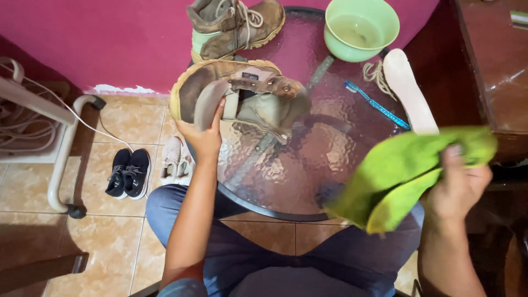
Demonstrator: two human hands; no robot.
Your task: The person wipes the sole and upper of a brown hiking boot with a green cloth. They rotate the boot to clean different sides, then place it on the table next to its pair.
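My left hand [204, 138] grips the heel of a worn brown boot [242, 96] that lies on its side on the round glass table [297, 165], laces removed and tongue open. My right hand [459, 184] holds a bright green cloth [407, 173] over the table's right edge, blurred by motion. A second matching boot [234, 25] stands upright at the back of the table.
A green bowl of murky water [360, 27], a blue toothbrush [377, 104], a white insole [410, 91] and a coiled lace [374, 71] lie on the table's right part. Black sneakers [127, 173] and pale shoes [175, 159] sit on the tiled floor at left. A dark wooden cabinet [495, 66] stands to the right.
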